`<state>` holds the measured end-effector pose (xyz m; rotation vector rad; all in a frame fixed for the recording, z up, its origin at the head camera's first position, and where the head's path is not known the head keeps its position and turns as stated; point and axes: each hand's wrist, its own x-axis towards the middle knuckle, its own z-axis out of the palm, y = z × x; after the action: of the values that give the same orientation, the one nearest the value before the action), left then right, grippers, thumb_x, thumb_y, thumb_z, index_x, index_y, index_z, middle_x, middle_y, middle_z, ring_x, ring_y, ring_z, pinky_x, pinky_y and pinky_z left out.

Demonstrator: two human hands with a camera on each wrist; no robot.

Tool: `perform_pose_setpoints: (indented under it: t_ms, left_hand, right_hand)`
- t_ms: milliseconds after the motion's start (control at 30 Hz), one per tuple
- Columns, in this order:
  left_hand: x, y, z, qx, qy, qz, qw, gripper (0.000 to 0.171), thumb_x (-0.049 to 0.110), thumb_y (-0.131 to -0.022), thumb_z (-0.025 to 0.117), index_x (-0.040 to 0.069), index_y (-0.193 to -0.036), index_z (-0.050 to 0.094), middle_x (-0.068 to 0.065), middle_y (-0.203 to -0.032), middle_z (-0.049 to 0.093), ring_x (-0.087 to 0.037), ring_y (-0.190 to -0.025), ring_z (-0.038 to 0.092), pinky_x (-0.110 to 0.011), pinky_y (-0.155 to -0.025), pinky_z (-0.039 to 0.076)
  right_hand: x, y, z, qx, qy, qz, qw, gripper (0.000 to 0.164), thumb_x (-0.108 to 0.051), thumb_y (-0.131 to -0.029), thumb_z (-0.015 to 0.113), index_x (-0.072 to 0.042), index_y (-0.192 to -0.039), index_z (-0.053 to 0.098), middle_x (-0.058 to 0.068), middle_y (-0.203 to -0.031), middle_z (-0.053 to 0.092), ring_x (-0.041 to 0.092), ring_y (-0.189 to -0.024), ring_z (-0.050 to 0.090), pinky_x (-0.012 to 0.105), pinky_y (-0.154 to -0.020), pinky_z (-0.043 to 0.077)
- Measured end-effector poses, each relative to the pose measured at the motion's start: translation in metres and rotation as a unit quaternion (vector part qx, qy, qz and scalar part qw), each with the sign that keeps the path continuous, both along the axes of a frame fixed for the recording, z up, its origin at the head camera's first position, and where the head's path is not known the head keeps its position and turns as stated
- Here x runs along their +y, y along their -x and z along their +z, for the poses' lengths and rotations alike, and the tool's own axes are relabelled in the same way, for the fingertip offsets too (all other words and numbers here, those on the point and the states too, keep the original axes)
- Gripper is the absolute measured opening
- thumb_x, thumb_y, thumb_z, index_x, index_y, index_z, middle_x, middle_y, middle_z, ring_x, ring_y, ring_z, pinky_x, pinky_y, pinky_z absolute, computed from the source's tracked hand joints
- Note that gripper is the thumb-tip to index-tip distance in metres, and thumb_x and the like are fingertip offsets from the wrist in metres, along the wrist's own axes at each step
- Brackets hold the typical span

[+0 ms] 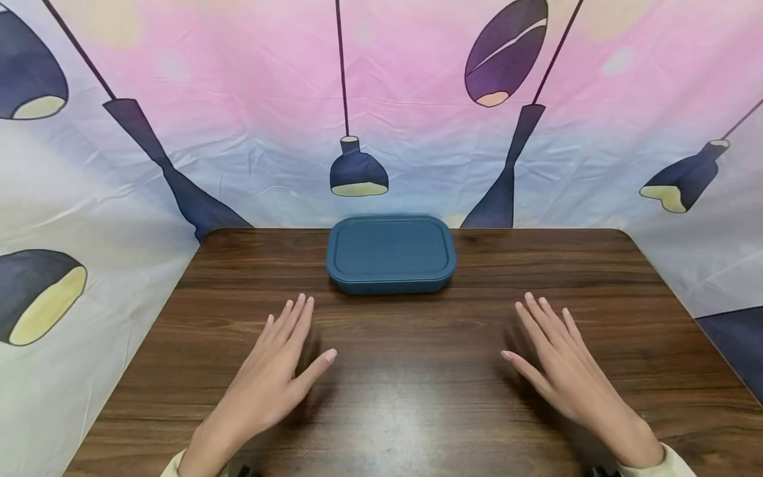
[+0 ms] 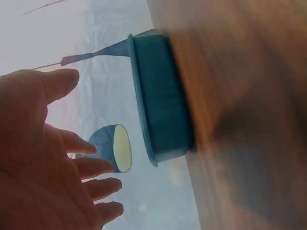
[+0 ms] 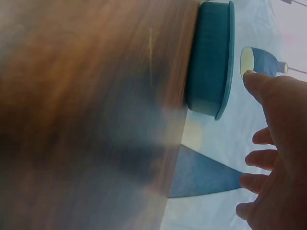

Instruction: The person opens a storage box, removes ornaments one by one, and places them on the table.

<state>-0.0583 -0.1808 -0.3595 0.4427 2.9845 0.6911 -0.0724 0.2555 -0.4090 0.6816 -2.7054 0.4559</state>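
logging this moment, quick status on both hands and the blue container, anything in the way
Left hand and right hand empty. Blue rectangular lidded container closed, at table's far edge. No obstacle visible between hands and container.

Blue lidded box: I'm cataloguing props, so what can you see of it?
The blue lidded box is rectangular, round-cornered and matte, perhaps plastic. Its lid is on, overhanging the walls; contents are hidden. It rests upright on the wooden table, near its far edge, long side parallel to that edge. The left hand and right hand don't touch it.
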Motion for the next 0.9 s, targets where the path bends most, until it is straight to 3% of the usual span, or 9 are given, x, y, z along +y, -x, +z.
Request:
perform_pose_setpoints:
  t_ms: [233,567,767,900]
  left_hand:
    - [0.004,0.023,0.004,-0.007,-0.028,-0.027,0.9992,0.093,0.066,-0.100,0.046,0.009,-0.163,0.009,-0.012,-0.169,0.007,-0.031,-0.155,0.006,-0.058,-0.124,0.011]
    - [0.003,0.068,-0.003,-0.017,-0.061,-0.016,0.9979,0.091,0.056,-0.101,0.054,0.007,-0.163,0.009,-0.014,-0.169,0.006,-0.033,-0.155,0.007,-0.060,-0.124,0.012]
    - [0.001,0.093,-0.010,-0.032,-0.089,0.003,0.9955,0.093,0.058,-0.100,0.055,0.008,-0.163,0.009,-0.014,-0.169,0.007,-0.034,-0.154,0.011,-0.062,-0.122,0.019]
    - [0.001,0.108,-0.016,-0.041,-0.113,0.018,0.9926,0.099,0.061,-0.098,0.057,0.007,-0.163,0.006,-0.016,-0.168,0.008,-0.035,-0.154,0.013,-0.061,-0.122,0.021]
  right_hand:
    - [-0.008,0.020,0.004,-0.046,0.011,0.018,0.999,0.080,-0.040,-0.097,0.069,-0.008,-0.160,0.031,0.018,-0.164,0.027,0.039,-0.150,0.026,0.050,-0.127,0.008]
    - [-0.023,0.058,0.006,-0.159,0.075,0.036,0.984,0.081,-0.045,-0.098,0.067,-0.006,-0.159,0.032,0.019,-0.163,0.027,0.043,-0.148,0.028,0.063,-0.120,0.022]
    - [-0.036,0.080,0.008,-0.176,0.116,0.045,0.977,0.082,-0.040,-0.096,0.072,-0.004,-0.158,0.033,0.022,-0.161,0.032,0.041,-0.145,0.034,0.063,-0.112,0.036]
    - [-0.046,0.095,0.008,-0.168,0.138,0.050,0.975,0.081,-0.033,-0.092,0.077,0.000,-0.155,0.037,0.024,-0.156,0.038,0.042,-0.143,0.037,0.063,-0.111,0.037]
